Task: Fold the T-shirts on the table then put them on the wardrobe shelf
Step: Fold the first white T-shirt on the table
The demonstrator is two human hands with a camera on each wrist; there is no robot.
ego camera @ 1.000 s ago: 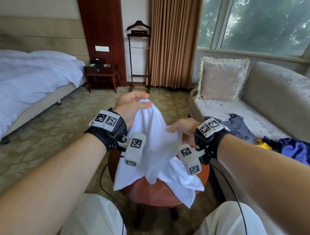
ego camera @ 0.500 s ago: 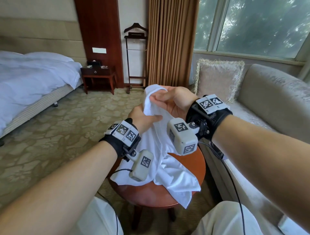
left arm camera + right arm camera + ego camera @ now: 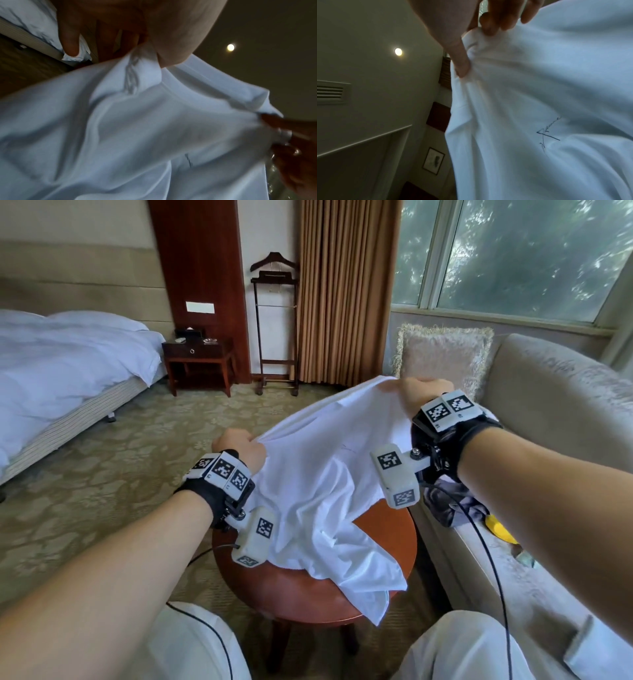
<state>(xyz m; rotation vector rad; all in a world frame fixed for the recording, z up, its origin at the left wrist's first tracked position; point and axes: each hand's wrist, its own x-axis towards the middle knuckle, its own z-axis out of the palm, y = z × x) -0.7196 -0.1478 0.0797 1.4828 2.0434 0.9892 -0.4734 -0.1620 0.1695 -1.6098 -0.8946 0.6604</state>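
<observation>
We see a white T-shirt (image 3: 318, 484) stretched between both hands above a round wooden bench (image 3: 387, 529), its lower part draped on the benchtop and one corner hanging over the near edge. The left hand (image 3: 239, 448) is clamped on the shirt's left end, fingers curled into a fist around the cloth; in the left wrist view the thumb (image 3: 171, 40) and fingers (image 3: 70, 40) pinch a bunch of fabric just beside the ribbed collar (image 3: 197, 75). The right hand (image 3: 423, 395) sits higher and farther from us, also clamped on the shirt, with the top edge of the cloth running taut from one fist to the other. In the right wrist view the thumb (image 3: 460, 58) presses into the fabric and the fingers (image 3: 496, 21) fold over it from above, while a small dark scripted mark (image 3: 549, 134) shows on the shirt below the grip. Right of the bench stands a beige sofa (image 3: 555, 412) with a fringed cushion (image 3: 445, 354) against its arm, and dark and yellow clothes (image 3: 479, 515) lie on its seat just beside the right wrist. A bed (image 3: 68, 364) with white bedding stands at the left, with a nightstand (image 3: 198, 354) and a valet stand (image 3: 274, 320) near the brown curtain (image 3: 346, 292) beyond it.
</observation>
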